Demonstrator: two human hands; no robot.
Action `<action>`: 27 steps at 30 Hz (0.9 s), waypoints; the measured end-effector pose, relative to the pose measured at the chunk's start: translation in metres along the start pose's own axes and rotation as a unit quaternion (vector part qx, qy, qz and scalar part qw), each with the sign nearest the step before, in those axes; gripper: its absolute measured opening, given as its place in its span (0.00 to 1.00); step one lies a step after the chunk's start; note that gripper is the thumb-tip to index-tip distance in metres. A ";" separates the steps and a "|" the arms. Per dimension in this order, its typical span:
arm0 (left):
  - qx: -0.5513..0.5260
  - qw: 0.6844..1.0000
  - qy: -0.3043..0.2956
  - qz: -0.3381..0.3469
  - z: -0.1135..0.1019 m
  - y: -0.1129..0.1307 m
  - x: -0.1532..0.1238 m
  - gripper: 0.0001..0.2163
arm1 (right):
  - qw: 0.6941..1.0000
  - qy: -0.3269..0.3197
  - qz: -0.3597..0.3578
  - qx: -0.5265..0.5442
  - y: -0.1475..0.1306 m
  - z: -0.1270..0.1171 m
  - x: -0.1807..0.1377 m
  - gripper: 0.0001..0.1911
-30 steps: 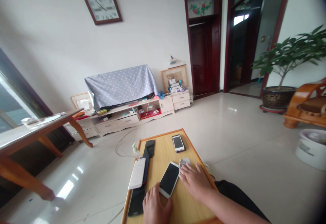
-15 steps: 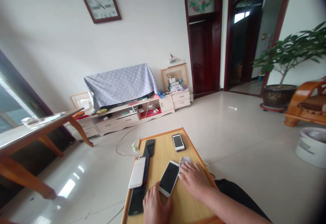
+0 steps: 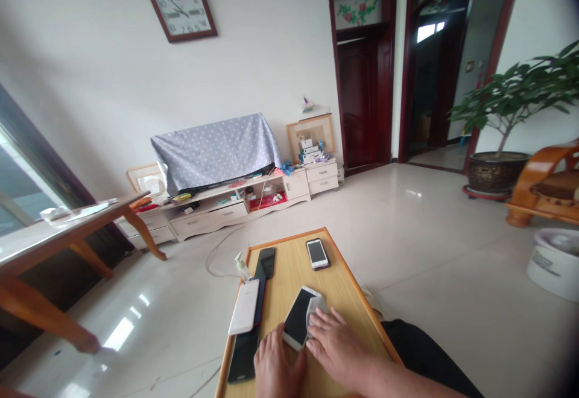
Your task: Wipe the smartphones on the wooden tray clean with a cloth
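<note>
A white smartphone (image 3: 297,318) lies tilted on the low wooden tabletop (image 3: 312,271), its dark screen facing up. My left hand (image 3: 277,364) rests against its lower left edge, fingers around that corner. My right hand (image 3: 335,347) presses a folded pale cloth (image 3: 315,313) onto the phone's right side, hiding that edge. Farther up lie a small white-framed phone (image 3: 317,254) and a black phone (image 3: 266,262). Left of my left hand are a white phone-sized device (image 3: 244,307) and a long black phone (image 3: 243,357). A small pump bottle (image 3: 242,267) stands at the table's far left corner.
A cable (image 3: 217,259) trails across the tiled floor behind the low table. A wooden table (image 3: 67,232) stands at left, a white bucket (image 3: 555,265) at right. My dark-clothed leg (image 3: 420,350) lies beside the table's right edge.
My right hand has moved down and left, carrying the cloth from beside the white smartphone's upper right corner onto its right side. My left hand stays in place.
</note>
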State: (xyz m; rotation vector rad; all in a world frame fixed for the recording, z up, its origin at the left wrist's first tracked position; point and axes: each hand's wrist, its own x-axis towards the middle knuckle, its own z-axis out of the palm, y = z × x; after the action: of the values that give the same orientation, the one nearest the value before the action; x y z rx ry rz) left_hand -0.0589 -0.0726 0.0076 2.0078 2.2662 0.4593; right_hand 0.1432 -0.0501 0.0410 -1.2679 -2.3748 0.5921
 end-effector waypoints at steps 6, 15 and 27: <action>-0.002 1.000 0.003 0.002 0.001 -0.001 0.000 0.27 | 0.999 0.019 0.048 -0.010 0.001 -0.008 0.009 0.28; -0.010 1.000 -0.014 0.002 0.002 -0.003 0.000 0.28 | 1.000 -0.006 -0.013 0.025 -0.010 0.010 0.001 0.25; -0.011 0.999 -0.031 0.001 0.001 -0.005 0.000 0.31 | 0.998 -0.023 -0.019 0.053 -0.017 0.017 -0.002 0.25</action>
State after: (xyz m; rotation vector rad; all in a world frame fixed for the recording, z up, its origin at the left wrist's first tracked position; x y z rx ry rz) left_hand -0.0631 -0.0731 0.0049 1.9850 2.2135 0.4136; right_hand 0.1238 -0.0636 0.0350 -1.1722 -2.3659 0.7330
